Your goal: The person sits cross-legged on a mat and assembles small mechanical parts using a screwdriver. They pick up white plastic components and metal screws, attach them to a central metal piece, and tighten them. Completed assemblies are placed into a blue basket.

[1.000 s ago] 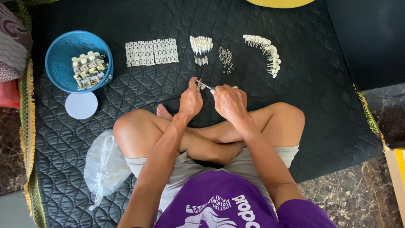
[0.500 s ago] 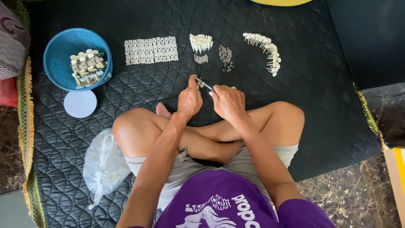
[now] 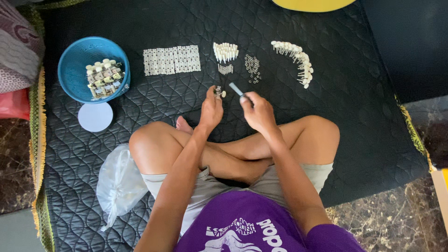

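One crumpled clear plastic bag [image 3: 120,184] on the black quilted mat [image 3: 364,140], beside the left knee.

Home floor workspace: quilted black mat [image 3: 326,107] over marble tiles [image 3: 392,219], cushions [image 3: 18,51] alongside.

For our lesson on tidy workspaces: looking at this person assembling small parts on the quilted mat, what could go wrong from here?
1. The small part pinched in the left hand might slip and vanish among the quilted mat's folds.
2. The loose metal rings lie unboxed just ahead of the right hand; a careless reach could scatter them.
3. The thin tool might jab fingers.
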